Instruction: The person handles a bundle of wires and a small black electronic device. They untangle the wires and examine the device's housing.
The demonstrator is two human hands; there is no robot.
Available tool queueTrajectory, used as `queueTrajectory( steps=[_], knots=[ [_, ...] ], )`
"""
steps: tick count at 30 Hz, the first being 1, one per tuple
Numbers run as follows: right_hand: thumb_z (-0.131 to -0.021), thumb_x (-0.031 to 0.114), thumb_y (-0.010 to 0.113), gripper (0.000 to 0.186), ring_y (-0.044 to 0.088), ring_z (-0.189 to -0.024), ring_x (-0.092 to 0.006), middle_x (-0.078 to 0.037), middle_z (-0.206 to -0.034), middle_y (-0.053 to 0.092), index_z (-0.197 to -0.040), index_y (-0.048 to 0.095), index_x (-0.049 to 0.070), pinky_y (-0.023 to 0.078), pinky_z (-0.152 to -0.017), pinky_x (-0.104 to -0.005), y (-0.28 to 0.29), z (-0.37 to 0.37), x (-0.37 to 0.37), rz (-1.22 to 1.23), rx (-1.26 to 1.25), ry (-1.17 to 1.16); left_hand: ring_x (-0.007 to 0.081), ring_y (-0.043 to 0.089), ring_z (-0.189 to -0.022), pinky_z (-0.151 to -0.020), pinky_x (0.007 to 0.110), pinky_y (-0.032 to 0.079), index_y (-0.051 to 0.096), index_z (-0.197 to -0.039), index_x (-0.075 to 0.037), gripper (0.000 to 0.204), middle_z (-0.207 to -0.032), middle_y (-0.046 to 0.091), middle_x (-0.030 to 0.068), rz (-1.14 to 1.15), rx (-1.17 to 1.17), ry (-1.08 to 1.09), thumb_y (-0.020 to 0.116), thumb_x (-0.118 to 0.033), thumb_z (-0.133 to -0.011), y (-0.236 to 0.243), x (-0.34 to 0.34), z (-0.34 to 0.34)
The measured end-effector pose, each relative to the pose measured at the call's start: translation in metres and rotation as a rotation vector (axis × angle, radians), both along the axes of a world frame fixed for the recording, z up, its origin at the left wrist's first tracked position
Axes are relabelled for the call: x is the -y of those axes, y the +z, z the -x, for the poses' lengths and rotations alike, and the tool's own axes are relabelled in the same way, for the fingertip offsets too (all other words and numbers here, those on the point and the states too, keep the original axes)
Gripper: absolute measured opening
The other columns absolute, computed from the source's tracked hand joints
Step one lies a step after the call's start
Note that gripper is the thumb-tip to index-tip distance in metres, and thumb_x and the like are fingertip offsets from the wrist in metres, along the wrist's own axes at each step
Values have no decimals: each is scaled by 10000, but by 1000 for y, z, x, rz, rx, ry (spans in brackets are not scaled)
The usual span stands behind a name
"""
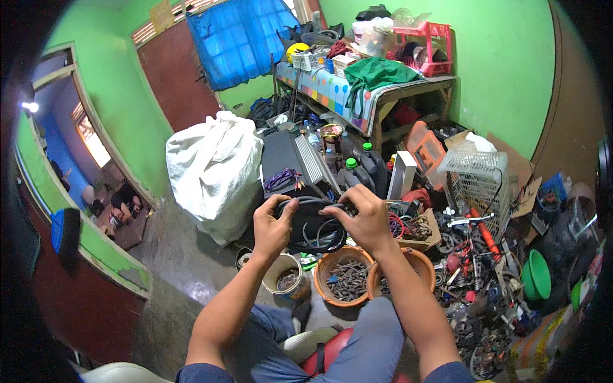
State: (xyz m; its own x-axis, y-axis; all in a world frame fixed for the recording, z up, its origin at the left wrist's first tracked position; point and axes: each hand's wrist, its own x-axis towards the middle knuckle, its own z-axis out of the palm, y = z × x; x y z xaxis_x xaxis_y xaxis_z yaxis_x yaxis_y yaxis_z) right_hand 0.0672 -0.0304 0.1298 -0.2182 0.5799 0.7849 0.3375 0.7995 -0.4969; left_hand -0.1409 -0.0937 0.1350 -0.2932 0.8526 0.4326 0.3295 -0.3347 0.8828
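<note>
A loosely coiled black cable (308, 200) hangs between my two hands, its loops drooping over the gap between them. My left hand (272, 225) pinches one side of it between thumb and fingers. My right hand (364, 218) grips the other side, thumb and fingertips pressed together. Just below the coil stands an orange basin (321, 296) holding many small dark pieces. A second orange basin (429, 274) is partly hidden behind my right forearm. Beneath my left wrist is a pale bucket (271, 285) with scraps in it. Beyond the hands, purple cables (283, 180) lie on a dark box.
A bulging white sack (214, 172) stands at left. Heaped metal parts, a white plastic crate (476, 169) and a green bowl (537, 274) crowd the right side. At the back, a cloth-covered table (332, 94) carries a red rack (436, 48) and mixed goods.
</note>
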Motion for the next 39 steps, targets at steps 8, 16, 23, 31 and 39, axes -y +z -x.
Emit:
queueTrajectory(
  steps=[8, 16, 23, 31, 39],
  knots=[
    [-833, 337, 769, 271, 680, -728, -306, -87, -898, 616, -880, 715, 76, 537, -624, -414, 1, 14, 15, 69, 290, 31, 20, 404, -483, -436, 222, 286, 626, -847, -30, 274, -598, 496, -65, 45, 352, 28, 651, -262, -990, -67, 7, 18],
    [-902, 156, 703, 197, 693, -871, -251, -168, -914, 691, -1029, 674, 8, 514, -785, -353, -16, 136, -4, 408, -33, 327, 18, 353, -426, -397, 228, 242, 616, -803, -59, 286, -554, 439, -76, -6, 693, 132, 619, -258, -1010, -67, 26, 97],
    [-1002, 159, 602, 164, 522, -863, -94, -18, -902, 588, -1102, 594, 29, 431, -776, -261, -42, 217, 17, 622, -259, 368, 20, 433, -553, -490, 225, 327, 658, -871, -12, 251, -634, 550, -53, 143, 472, 345, 679, -241, -969, -55, 43, 157],
    [-982, 132, 627, 132, 549, -751, -68, -4, -870, 610, -1071, 617, 34, 459, -664, -241, -77, 260, 2, 856, -358, 508, 124, 658, -766, -686, 275, 519, 690, -974, -1, 200, -845, 702, 50, 92, -103, 550, 788, -57, -808, -56, 36, 191],
    [-947, 156, 695, 151, 524, -677, -28, 19, -838, 604, -1005, 632, 32, 425, -544, -198, -96, 260, -17, 1136, -433, 653, 304, 686, -762, -676, 354, 529, 685, -969, 8, 176, -875, 685, 169, 180, -568, 591, 747, -70, -825, -47, 46, 184]
  ],
)
